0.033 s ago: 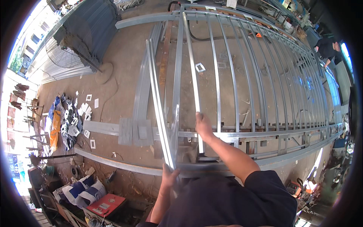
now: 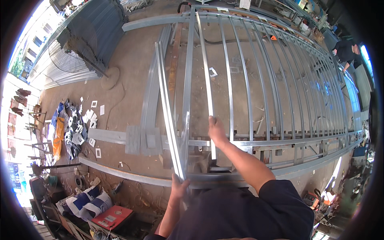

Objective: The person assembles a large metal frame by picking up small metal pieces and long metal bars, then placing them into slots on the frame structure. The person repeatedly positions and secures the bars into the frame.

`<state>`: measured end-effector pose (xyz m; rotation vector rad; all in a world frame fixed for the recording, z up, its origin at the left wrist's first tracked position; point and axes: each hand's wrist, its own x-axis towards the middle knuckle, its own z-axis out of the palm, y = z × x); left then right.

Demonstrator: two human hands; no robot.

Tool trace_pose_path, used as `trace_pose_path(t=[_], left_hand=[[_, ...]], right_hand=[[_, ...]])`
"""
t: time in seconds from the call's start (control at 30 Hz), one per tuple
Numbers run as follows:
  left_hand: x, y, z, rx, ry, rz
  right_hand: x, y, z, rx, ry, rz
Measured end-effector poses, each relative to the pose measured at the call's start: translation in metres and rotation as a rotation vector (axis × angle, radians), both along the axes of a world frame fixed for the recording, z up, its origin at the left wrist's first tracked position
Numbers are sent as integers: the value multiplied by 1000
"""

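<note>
My right hand (image 2: 217,131) is closed round a long silver metal tube (image 2: 205,68). That tube reaches from the frame's far rail to below my fist, and its near end hangs over the near rail (image 2: 280,143). At the lower middle, my left hand (image 2: 179,186) grips a pair of shiny metal tubes (image 2: 166,94) side by side, which slant up and away to the left; their lower ends blur near my body. Between the two hands runs the frame's thick end bar (image 2: 189,80). Several thin upright bars (image 2: 227,68) stand in the frame to the right.
A big stack of grey tubing (image 2: 92,36) and a floor fan (image 2: 72,50) are at the far left. White square plates and rags (image 2: 74,128) lie on the floor. A red box (image 2: 112,217) sits lower left. Another person (image 2: 346,52) bends at the far right.
My right hand has shifted slightly right and away, taking the tube with it; the tube's far end has also moved a little right. My left hand stays in place.
</note>
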<state>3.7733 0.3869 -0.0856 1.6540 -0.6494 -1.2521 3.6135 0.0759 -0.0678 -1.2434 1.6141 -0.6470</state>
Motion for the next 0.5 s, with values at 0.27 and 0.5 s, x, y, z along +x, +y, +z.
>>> trace_pose_path(t=[0.27,0.5], left_hand=[[9,-3,9,56,-145,-75],[9,0,6,102,-121,-74]], right_hand=[[-3,-76,17,-35,139,-79],[20,-71,18,120,228,-117]])
